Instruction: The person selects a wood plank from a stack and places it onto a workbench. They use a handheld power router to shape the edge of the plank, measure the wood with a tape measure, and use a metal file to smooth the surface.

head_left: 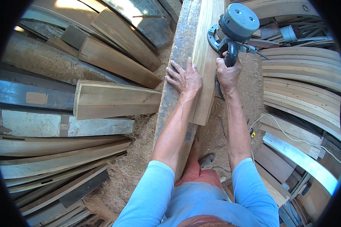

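A pale wooden board [205, 89] lies lengthwise along a worn, paint-stained bench beam [182, 38]. On the board's far right part stands a router [239, 23] with a round grey-blue motor housing and a metal base; part of it overhangs the board's right edge. My right hand [229, 75] is wrapped round the router's black curved handle. My left hand [185, 78] rests with fingers spread on the beam, its thumb side against the board's left edge. The router's bit is hidden beneath its base.
Stacked planks [117, 99] crowd the left side, close to the beam. Curved wooden pieces [303, 68] are piled at the right. A pale cable [280, 126] runs across the right side. Sawdust and shavings [142, 126] cover the ground.
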A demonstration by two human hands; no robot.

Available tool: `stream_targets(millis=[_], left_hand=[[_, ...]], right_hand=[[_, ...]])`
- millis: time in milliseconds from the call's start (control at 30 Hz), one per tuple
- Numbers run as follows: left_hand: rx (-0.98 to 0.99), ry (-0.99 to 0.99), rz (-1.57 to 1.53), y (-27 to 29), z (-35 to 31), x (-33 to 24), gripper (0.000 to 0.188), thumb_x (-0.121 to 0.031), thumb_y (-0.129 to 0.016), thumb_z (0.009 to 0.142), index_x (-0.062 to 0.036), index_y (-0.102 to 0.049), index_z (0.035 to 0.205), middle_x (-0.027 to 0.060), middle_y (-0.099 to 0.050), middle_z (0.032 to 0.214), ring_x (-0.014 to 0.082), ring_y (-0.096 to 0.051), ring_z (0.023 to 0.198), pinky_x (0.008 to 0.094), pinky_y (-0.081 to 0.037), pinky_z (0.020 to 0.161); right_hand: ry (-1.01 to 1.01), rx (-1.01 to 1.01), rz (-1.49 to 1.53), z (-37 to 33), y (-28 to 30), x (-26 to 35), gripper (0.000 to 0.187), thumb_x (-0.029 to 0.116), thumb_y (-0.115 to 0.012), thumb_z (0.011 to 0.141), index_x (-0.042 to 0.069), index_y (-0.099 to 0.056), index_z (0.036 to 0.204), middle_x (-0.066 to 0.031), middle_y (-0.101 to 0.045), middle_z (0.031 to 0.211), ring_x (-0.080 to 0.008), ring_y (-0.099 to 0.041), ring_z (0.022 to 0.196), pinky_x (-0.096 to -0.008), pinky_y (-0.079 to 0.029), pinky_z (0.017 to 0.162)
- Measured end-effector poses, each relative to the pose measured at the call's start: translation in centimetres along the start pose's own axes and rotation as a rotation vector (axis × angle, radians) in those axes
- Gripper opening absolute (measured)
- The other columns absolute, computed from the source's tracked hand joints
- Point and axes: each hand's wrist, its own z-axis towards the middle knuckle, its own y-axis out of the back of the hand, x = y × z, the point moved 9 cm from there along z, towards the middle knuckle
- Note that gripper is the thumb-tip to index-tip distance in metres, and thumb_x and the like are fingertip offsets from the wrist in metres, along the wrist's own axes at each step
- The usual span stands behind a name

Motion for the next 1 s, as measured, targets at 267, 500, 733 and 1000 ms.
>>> stream_targets(millis=[267,500,733,1000], left_hand=[[-0.061,-0.036,0.018,-0.1,-0.2,0.0,0.05,-0.043,-0.042,0.102,-0.0248,-0.051,0.148,0.0329,-0.014,0.163,0.0577,-0.011,0.148,0.0696,-0.004,0.118],[-0.12,-0.126,0.087,-0.1,-0.3,-0.5,0.057,-0.047,-0.043,0.1,-0.0167,-0.049,0.149,0.0396,-0.016,0.159,0.0575,-0.011,0.147,0.0699,-0.004,0.116],[-0.085,-0.128,0.079,-0.4,-0.1,-0.4,0.06,-0.049,-0.042,0.101,-0.0151,-0.046,0.15,0.0401,-0.018,0.158,0.0575,-0.01,0.147,0.0697,-0.003,0.116],[-0.024,-0.097,0.068,-0.2,-0.1,-0.5,0.06,-0.048,-0.042,0.101,-0.0158,-0.047,0.151,0.037,-0.014,0.161,0.0559,-0.007,0.149,0.0687,-0.002,0.118]], right_hand=[[-0.096,-0.007,0.037,1.3,-0.4,-0.6,0.02,0.006,-0.068,0.078,0.002,-0.063,0.097,0.0007,-0.06,0.078,-0.0082,-0.056,0.068,-0.027,-0.048,0.066],[-0.066,-0.007,0.022,3.2,-1.0,-0.8,0.018,0.006,-0.068,0.079,0.002,-0.063,0.096,0.0005,-0.06,0.078,-0.0084,-0.057,0.068,-0.0273,-0.049,0.067],[-0.002,0.01,0.008,5.4,-1.6,-1.2,0.017,0.001,-0.067,0.082,0.005,-0.061,0.098,0.0032,-0.059,0.072,-0.0054,-0.056,0.059,-0.0241,-0.045,0.054],[0.025,0.006,-0.011,7.4,-2.1,-1.1,0.016,0.0,-0.067,0.083,0.007,-0.061,0.097,0.0037,-0.058,0.068,-0.005,-0.056,0.054,-0.0225,-0.044,0.048]])
